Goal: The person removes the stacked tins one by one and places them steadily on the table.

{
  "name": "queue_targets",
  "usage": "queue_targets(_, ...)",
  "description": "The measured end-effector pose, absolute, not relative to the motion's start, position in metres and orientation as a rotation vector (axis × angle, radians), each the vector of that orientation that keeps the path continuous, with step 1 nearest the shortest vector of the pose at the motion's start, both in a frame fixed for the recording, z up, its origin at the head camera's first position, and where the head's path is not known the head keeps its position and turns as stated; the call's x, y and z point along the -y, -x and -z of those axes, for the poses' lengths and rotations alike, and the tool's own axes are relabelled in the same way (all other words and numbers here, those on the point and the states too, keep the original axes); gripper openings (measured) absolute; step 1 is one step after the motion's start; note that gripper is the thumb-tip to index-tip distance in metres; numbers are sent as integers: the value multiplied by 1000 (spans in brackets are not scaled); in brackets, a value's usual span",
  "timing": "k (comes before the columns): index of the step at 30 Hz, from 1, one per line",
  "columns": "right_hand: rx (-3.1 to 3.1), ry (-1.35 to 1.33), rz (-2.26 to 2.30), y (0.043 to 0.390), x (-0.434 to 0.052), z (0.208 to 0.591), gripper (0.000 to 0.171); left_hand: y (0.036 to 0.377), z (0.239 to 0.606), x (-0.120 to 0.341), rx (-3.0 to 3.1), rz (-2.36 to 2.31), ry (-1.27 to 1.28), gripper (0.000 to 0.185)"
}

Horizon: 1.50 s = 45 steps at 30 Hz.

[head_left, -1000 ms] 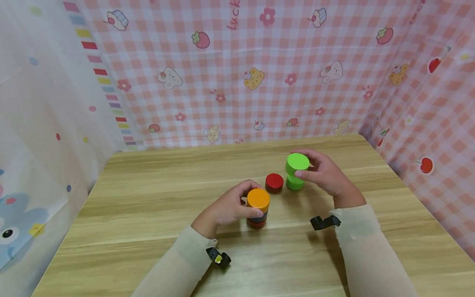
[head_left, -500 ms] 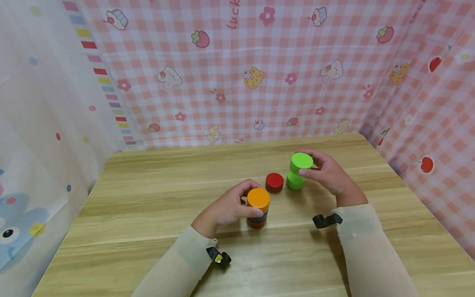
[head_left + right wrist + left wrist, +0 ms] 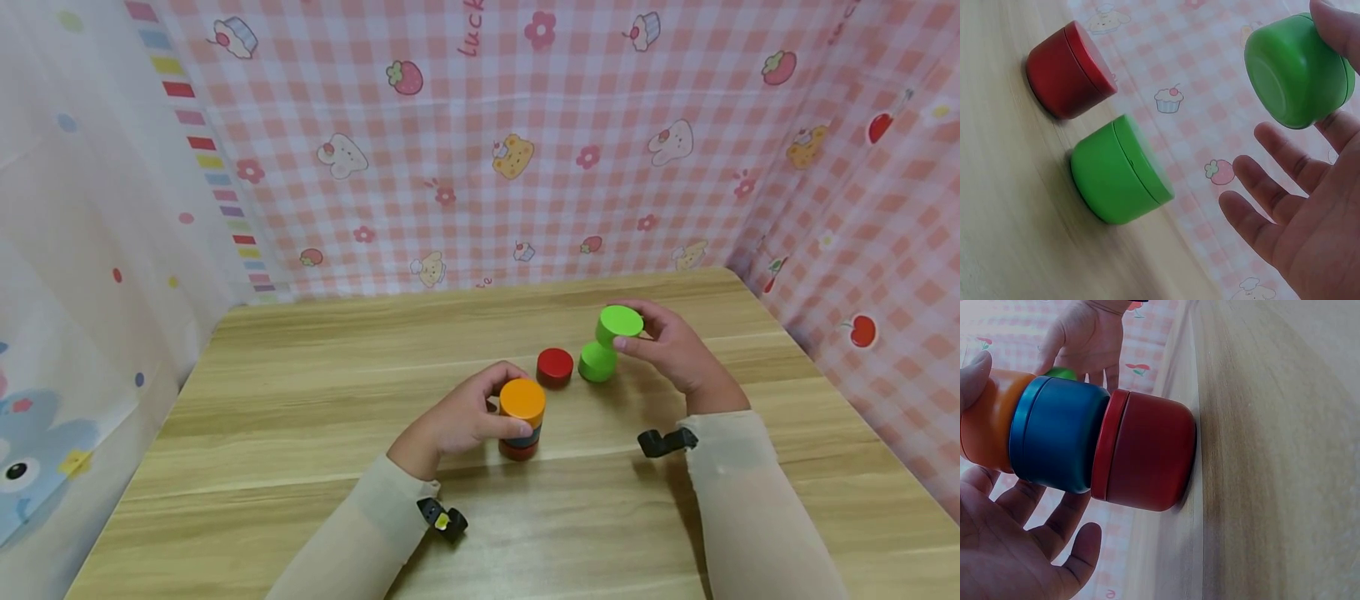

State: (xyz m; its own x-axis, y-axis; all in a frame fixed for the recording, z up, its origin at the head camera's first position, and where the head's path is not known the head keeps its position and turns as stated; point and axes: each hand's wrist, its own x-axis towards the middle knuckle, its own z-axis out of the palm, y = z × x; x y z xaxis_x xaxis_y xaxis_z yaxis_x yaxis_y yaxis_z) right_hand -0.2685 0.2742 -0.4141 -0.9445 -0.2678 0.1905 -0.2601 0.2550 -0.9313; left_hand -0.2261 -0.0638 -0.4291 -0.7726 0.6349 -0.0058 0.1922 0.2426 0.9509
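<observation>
A stack of round lidded tins stands on the table: a red tin [image 3: 1147,450] at the bottom, a blue tin [image 3: 1063,434] in the middle, an orange tin [image 3: 522,400] on top. My left hand [image 3: 468,414] grips the orange tin between thumb and fingers. Farther back to the right, my right hand [image 3: 667,346] pinches a light green tin [image 3: 620,321] by its sides, lifted off the table. A second green tin [image 3: 597,365] stands on the wood, below and left of the lifted one. Beside it is another red tin [image 3: 554,368].
The wooden table [image 3: 300,375] runs back to a pink checked cloth [image 3: 450,167]. A similar cloth hangs at the right, a white patterned one [image 3: 90,250] at the left. Each sleeve cuff carries a black wrist camera mount [image 3: 442,521].
My right hand has moved a little to the right with the green tin, away from over the standing green one. The left hand and its stack have kept still.
</observation>
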Motion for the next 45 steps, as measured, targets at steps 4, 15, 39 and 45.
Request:
queue_targets(4, -2481, 502, 1846, 270, -278, 415, 51, 227, 429, 64, -2132, -1545, -768, 47)
queue_targets(15, -2471, 474, 1892, 272, -287, 424, 46, 227, 430, 64, -2134, -1541, -750, 48)
queue_targets(39, -2398, 401, 1992, 273, -306, 436, 46, 227, 429, 64, -2132, -1546, -762, 48)
queue_targets(45, -2428, 333, 1945, 272, -309, 438, 48, 227, 429, 64, -2131, -1546, -761, 48)
